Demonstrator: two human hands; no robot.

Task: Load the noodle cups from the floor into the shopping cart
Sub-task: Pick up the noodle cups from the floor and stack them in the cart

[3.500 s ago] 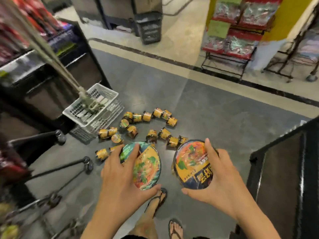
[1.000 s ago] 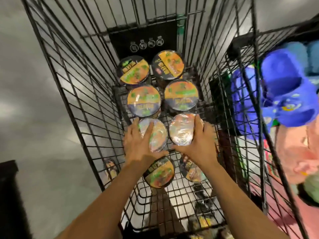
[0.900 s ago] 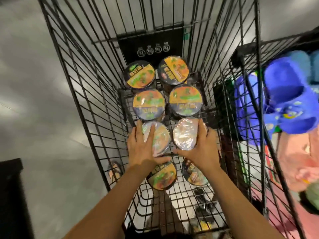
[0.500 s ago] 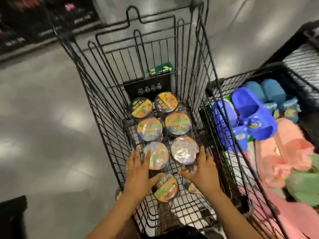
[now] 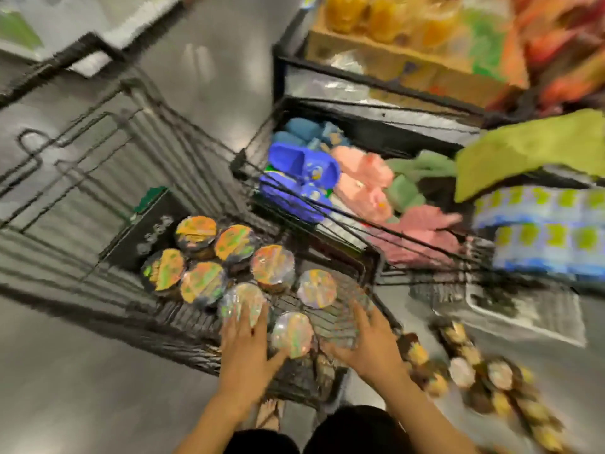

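Hands are parting over the loaded cart

Since half a second ago the view is swinging right and blurring: the cart (image 5: 82, 191) is now lying diagonally across the frame and loose cups (image 5: 461, 371) are showing on the floor (image 5: 82, 371) at lower right. The left hand (image 5: 244, 348) is resting straight, spread fingers on a near cup's lid. The right hand (image 5: 366, 345) is off its cup and spreading open over the cart's mesh, gripping nothing. Eight cups (image 5: 203, 281) are standing upright in the cart with their lids facing up and long axes vertical, in two rough rows running from far left to near right. Beside the cart a wire bin (image 5: 360, 109) is holding blue, pink and green slippers (image 5: 304, 165).
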